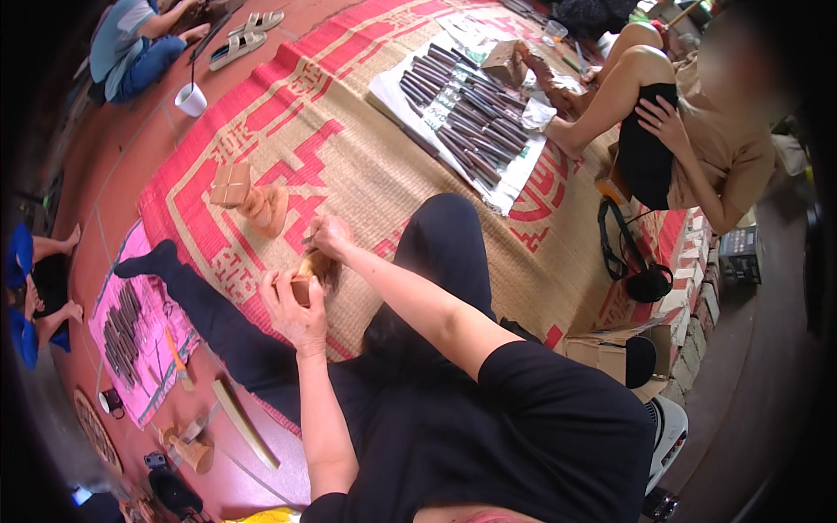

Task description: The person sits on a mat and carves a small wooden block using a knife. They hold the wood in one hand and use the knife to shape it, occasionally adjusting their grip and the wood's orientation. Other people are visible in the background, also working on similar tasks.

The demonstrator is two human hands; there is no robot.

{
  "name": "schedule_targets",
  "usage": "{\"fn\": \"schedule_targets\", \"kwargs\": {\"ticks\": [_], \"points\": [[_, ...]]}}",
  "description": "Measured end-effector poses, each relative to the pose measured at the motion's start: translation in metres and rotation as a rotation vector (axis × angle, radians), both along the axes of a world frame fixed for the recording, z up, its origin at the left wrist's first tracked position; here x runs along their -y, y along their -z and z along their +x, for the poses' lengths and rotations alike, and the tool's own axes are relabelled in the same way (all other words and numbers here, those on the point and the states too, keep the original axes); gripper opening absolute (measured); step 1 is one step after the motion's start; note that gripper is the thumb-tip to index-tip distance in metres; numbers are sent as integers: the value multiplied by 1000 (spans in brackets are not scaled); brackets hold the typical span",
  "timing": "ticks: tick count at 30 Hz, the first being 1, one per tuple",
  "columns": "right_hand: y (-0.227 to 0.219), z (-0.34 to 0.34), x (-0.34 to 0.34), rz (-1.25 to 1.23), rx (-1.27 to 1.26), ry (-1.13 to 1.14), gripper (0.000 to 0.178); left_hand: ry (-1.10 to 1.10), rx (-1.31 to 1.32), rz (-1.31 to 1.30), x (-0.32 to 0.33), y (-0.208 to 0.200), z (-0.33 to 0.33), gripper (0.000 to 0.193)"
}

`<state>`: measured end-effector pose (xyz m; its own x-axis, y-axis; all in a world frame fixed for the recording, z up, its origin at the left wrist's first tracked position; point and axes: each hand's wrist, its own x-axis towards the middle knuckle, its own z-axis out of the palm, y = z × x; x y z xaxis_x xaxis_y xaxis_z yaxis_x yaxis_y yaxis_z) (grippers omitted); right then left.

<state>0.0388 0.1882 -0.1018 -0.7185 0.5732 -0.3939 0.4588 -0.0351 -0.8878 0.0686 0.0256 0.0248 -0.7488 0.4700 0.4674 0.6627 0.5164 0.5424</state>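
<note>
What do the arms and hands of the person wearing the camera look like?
The left hand and right hand wear no gloves. Both forearms are bare, with no watch showing. The right sleeve is short, plain and black.

From my own head, the left one of two wide fisheye cameras looks steeply down past my black shirt (pixel 532 427). My left hand (pixel 295 319) and right hand (pixel 332 237) are close, left of centre; the woven mat (pixel 370 166) spreads beyond, straight edges bending toward the dark rim.
</note>
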Motion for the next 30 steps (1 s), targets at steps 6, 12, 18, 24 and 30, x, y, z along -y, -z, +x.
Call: {"fn": "schedule_targets", "kwargs": {"ticks": [6,12,18,24,30], "points": [[-22,14,13,284,-38,-48,26,-30,27,14,2,7,-4,27],[-4,2,3,305,49,16,25,-9,1,-20,-2,4,-3,27],[-23,17,16,239,-43,-51,23,-42,31,3,2,7,-9,27],[0,0,-5,-29,-82,80,20,-6,21,-52,-8,0,-8,28],[-28,14,18,256,25,-45,22,-49,77,3,1,5,-12,29]]}}
